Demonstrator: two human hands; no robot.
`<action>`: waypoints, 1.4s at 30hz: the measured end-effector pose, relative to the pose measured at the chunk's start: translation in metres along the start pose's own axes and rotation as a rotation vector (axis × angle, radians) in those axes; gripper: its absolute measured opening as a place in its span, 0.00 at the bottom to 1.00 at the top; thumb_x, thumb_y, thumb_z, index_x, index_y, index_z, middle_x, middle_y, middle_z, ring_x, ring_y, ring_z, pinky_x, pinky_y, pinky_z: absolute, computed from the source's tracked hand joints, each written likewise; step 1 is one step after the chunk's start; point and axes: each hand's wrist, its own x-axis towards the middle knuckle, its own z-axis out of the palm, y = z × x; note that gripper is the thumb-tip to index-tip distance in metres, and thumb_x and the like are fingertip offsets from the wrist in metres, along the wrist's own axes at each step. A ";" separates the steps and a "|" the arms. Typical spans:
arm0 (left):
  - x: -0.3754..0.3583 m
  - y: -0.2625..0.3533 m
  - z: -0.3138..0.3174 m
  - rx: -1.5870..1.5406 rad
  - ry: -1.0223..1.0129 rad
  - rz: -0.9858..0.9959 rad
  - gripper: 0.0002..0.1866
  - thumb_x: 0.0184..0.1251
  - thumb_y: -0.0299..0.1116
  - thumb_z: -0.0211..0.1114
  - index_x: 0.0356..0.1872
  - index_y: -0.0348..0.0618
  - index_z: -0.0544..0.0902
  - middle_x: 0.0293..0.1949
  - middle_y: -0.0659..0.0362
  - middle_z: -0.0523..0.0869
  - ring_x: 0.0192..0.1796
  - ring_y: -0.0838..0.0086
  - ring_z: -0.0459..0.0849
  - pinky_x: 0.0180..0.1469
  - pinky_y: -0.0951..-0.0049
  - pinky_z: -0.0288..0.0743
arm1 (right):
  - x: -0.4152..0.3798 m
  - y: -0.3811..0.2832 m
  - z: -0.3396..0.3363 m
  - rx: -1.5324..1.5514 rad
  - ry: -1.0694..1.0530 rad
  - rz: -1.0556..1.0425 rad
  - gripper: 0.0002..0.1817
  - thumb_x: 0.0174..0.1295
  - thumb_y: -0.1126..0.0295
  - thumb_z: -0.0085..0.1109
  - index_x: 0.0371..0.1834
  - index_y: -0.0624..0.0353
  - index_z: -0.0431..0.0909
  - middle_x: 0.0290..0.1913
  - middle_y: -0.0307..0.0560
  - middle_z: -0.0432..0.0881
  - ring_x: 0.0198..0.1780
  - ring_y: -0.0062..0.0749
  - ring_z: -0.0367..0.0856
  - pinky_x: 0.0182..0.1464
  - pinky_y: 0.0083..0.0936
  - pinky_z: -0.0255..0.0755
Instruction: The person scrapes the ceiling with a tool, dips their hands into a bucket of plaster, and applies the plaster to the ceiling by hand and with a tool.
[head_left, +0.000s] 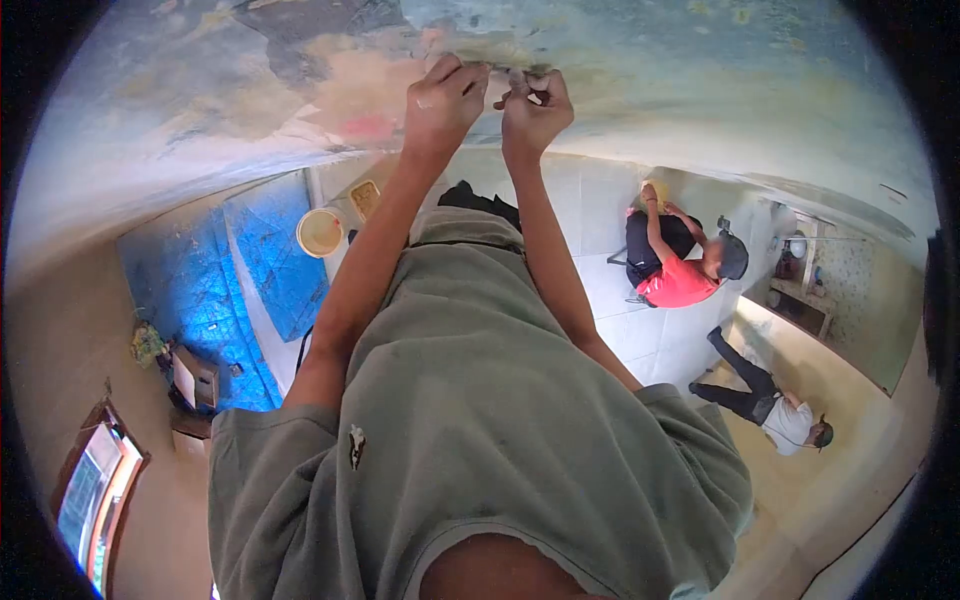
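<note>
Both my hands are raised against a wall (350, 85) with patchy, stained paint in blue-grey, tan and pink. My left hand (442, 105) is closed, its fingers curled at a dark, rough strip of the surface. A white smear marks the back of this hand. Close beside it, my right hand (537, 112) is also closed, thumb and fingers pinched together at the same strip. Whatever either hand may hold is too small or hidden to make out. A small gap separates the two hands.
On the floor to the left are a round bucket (320, 233), a rectangular tub (365, 200) and a blue sheet (270, 250). One person in red (680, 285) crouches at right. Another person in a white top (785, 425) stands further back. A window (97, 505) is at lower left.
</note>
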 end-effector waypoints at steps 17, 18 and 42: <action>-0.002 -0.009 0.007 -0.136 0.055 -0.112 0.04 0.51 0.26 0.72 0.23 0.40 0.84 0.20 0.60 0.76 0.20 0.71 0.73 0.24 0.75 0.70 | 0.005 0.019 -0.001 -0.178 -0.021 -0.070 0.14 0.54 0.81 0.64 0.22 0.62 0.66 0.22 0.39 0.72 0.23 0.15 0.68 0.24 0.16 0.68; 0.002 -0.004 0.003 -0.133 0.057 -0.106 0.04 0.51 0.26 0.72 0.23 0.40 0.84 0.20 0.60 0.76 0.20 0.71 0.73 0.24 0.75 0.70 | 0.006 0.019 -0.002 -0.171 -0.021 -0.073 0.14 0.54 0.81 0.64 0.22 0.62 0.66 0.22 0.39 0.72 0.23 0.15 0.68 0.24 0.16 0.68; 0.022 0.013 -0.012 -0.006 0.029 -0.023 0.04 0.50 0.23 0.71 0.26 0.41 0.85 0.23 0.59 0.80 0.23 0.72 0.77 0.26 0.74 0.73 | 0.014 -0.019 0.010 -0.272 0.027 -0.120 0.13 0.52 0.84 0.61 0.22 0.62 0.65 0.23 0.41 0.71 0.26 0.18 0.67 0.27 0.16 0.67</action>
